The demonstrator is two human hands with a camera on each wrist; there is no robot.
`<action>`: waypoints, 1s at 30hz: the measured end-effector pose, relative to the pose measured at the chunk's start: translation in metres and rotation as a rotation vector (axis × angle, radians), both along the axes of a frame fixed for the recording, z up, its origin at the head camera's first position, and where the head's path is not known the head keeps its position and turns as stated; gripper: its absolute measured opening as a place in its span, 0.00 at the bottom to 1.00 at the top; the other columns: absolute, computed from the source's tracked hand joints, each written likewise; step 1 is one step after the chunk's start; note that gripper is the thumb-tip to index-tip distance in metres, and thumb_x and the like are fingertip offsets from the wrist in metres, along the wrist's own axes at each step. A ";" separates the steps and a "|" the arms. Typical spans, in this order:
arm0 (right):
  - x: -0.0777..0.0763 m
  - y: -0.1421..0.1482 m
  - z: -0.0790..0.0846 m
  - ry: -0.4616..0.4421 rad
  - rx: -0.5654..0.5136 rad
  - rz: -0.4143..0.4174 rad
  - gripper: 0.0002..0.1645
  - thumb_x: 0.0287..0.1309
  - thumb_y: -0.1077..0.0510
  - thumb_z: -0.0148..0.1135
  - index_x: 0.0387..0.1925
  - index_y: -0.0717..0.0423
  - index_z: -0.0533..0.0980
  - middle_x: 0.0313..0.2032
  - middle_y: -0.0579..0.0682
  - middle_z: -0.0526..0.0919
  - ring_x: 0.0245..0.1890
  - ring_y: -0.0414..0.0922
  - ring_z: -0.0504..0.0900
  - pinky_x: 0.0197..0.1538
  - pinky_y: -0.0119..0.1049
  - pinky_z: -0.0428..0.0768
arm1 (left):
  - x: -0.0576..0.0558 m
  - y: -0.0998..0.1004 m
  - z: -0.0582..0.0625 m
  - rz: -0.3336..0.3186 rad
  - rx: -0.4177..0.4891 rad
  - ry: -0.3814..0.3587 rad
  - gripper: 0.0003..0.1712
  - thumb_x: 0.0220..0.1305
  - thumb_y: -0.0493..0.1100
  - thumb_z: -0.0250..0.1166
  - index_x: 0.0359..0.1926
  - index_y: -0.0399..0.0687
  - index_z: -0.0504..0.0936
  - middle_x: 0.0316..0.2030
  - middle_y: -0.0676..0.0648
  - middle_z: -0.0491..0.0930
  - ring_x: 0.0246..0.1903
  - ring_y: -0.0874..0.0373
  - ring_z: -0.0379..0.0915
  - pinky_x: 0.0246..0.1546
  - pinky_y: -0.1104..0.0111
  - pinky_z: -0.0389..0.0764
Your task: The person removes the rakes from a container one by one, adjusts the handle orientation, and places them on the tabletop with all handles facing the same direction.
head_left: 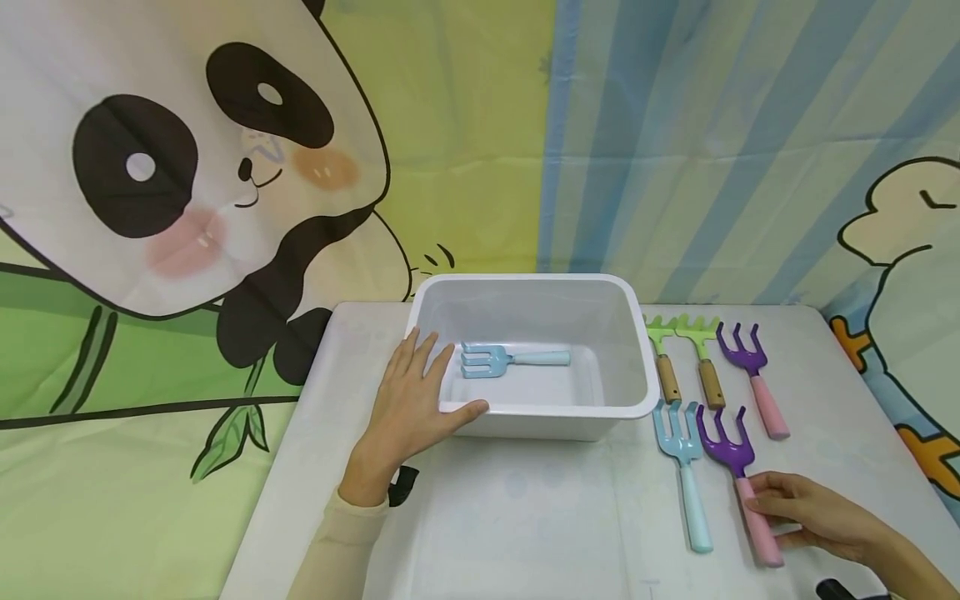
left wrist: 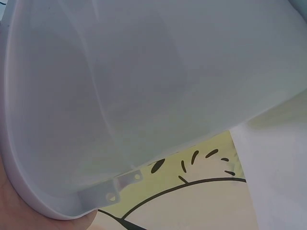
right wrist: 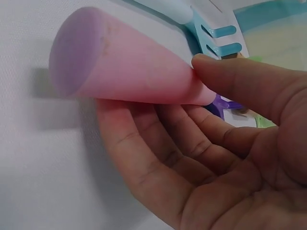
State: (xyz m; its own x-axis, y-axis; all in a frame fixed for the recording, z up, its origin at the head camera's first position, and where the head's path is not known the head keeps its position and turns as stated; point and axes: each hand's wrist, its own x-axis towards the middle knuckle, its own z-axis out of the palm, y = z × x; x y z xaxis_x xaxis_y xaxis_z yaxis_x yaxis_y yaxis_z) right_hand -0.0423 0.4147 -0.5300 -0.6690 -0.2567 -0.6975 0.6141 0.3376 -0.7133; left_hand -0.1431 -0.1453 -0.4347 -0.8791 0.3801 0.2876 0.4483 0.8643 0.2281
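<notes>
My left hand (head_left: 411,407) lies with straight, spread fingers over the left front corner of a white plastic bin (head_left: 540,411). In the left wrist view, the bin's outer wall (left wrist: 144,86) fills most of the picture, with part of the hand at the rim. Inside the bin lies a light blue hand fork (head_left: 540,358). At the lower right, my right hand (head_left: 828,512) holds the pink handle of a purple three-pronged hand cultivator (head_left: 729,452). The right wrist view shows the thumb against one side of the pink handle (right wrist: 144,64) and the fingers along the other.
Left of the held cultivator lies another light blue fork (head_left: 692,492). Behind it are two green rakes with wooden handles, one (head_left: 663,367) by the bin, the other (head_left: 708,367) beside it. A second purple cultivator (head_left: 757,379) lies farther right on the white table (head_left: 525,517).
</notes>
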 end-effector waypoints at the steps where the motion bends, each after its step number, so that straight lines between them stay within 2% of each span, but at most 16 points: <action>1: -0.001 0.000 0.000 0.006 0.018 0.003 0.36 0.73 0.53 0.56 0.63 0.81 0.56 0.48 0.55 0.79 0.45 0.52 0.78 0.47 0.52 0.83 | 0.000 0.000 0.000 -0.001 0.001 0.002 0.60 0.55 0.84 0.51 0.71 0.43 0.69 0.72 0.36 0.61 0.76 0.41 0.39 0.74 0.51 0.41; 4: -0.002 0.001 0.002 0.021 0.043 0.015 0.35 0.72 0.53 0.58 0.61 0.80 0.59 0.48 0.55 0.81 0.45 0.52 0.79 0.47 0.52 0.83 | 0.000 0.000 0.001 -0.004 0.003 0.009 0.59 0.55 0.84 0.51 0.71 0.42 0.70 0.71 0.36 0.62 0.76 0.40 0.39 0.74 0.51 0.40; 12: -0.011 0.011 0.017 0.075 -0.004 0.068 0.28 0.74 0.56 0.54 0.59 0.80 0.63 0.47 0.56 0.81 0.45 0.55 0.82 0.48 0.54 0.83 | 0.000 0.000 0.000 -0.003 -0.001 0.006 0.60 0.55 0.84 0.51 0.71 0.42 0.70 0.72 0.36 0.61 0.76 0.40 0.39 0.74 0.51 0.40; 19: -0.029 0.012 0.048 0.173 0.059 0.115 0.28 0.76 0.58 0.51 0.60 0.81 0.60 0.48 0.60 0.79 0.46 0.57 0.81 0.46 0.52 0.84 | 0.000 0.000 -0.001 -0.005 0.001 -0.002 0.60 0.55 0.84 0.51 0.71 0.43 0.69 0.72 0.36 0.61 0.76 0.41 0.38 0.74 0.51 0.39; 25: -0.047 0.004 0.078 0.282 0.154 0.129 0.29 0.74 0.57 0.54 0.61 0.79 0.60 0.50 0.63 0.77 0.46 0.58 0.81 0.44 0.49 0.85 | -0.001 0.000 -0.001 -0.003 0.003 -0.006 0.60 0.55 0.84 0.51 0.71 0.43 0.69 0.72 0.37 0.60 0.76 0.41 0.38 0.74 0.51 0.40; 30: -0.063 -0.004 0.101 0.389 0.182 0.193 0.27 0.73 0.60 0.55 0.60 0.78 0.61 0.47 0.60 0.78 0.42 0.52 0.82 0.43 0.46 0.86 | -0.001 0.000 -0.001 0.001 -0.003 -0.007 0.60 0.54 0.85 0.50 0.71 0.43 0.69 0.72 0.37 0.60 0.76 0.41 0.38 0.74 0.51 0.40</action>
State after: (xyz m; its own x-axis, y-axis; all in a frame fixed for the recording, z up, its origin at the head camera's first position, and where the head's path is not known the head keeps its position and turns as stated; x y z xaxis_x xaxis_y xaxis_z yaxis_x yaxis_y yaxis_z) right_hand -0.1053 0.4105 -0.4294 -0.8415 -0.2993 -0.4497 0.2266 0.5601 -0.7968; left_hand -0.1437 -0.1456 -0.4361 -0.8816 0.3798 0.2803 0.4456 0.8655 0.2288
